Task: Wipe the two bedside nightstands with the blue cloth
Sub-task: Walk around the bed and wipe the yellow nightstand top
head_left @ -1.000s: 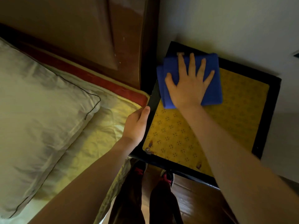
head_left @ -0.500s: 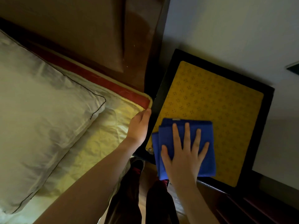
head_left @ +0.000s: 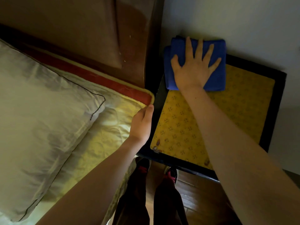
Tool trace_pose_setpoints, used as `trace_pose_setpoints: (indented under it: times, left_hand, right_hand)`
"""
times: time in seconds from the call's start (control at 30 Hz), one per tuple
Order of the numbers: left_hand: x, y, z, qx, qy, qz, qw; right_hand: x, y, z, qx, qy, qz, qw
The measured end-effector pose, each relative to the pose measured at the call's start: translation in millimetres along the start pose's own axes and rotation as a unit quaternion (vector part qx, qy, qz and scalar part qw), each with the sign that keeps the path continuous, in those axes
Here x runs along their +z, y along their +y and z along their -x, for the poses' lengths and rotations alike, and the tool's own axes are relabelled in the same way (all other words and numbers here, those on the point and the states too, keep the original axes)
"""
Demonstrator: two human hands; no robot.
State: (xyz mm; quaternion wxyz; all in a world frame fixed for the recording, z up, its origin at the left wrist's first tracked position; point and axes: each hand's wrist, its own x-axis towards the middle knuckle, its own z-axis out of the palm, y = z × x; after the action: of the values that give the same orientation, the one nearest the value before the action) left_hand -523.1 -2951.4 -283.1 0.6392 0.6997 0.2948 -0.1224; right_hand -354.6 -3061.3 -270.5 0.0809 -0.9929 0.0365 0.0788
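Observation:
The nightstand (head_left: 183,127) has a black frame and a yellow patterned top; it stands between the bed and the wall. A folded blue cloth (head_left: 217,78) lies on its far left corner, against the wall. My right hand (head_left: 194,67) presses flat on the cloth with fingers spread. My left hand (head_left: 142,124) rests at the nightstand's left edge, beside the mattress, fingers curled; whether it grips the edge I cannot tell. Only one nightstand is in view.
A bed with a yellow sheet (head_left: 103,137) and a white pillow (head_left: 37,114) fills the left. A brown headboard (head_left: 90,33) rises behind it. A pale wall (head_left: 235,18) runs behind the nightstand. My legs and shoes (head_left: 170,174) stand on a wooden floor below.
My right hand slid the blue cloth from the far left corner down to the near edge, then back up to the far corner. My left hand stayed at the nightstand's edge.

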Motion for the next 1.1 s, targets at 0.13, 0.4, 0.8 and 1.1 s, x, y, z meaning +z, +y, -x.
trace_pose_setpoints:
  times: [0.13,0.4,0.8,1.1]
  left_hand:
    - [1,3,1,0.005,0.004,0.000,1.000]
    - [0,12,4,-0.039,-0.002,0.019,0.999]
    - [0,4,0,0.010,-0.007,0.010,1.000]
    - [-1,-8,-5,0.003,-0.018,0.004,1.000]
  right_hand:
    - [4,18,61,-0.027,0.011,0.014,0.999]
    - [28,44,252,-0.004,-0.048,0.048,0.998]
    - [5,-1,24,0.031,0.019,0.003,0.999]
    - [1,56,52,-0.038,0.044,0.005,0.998]
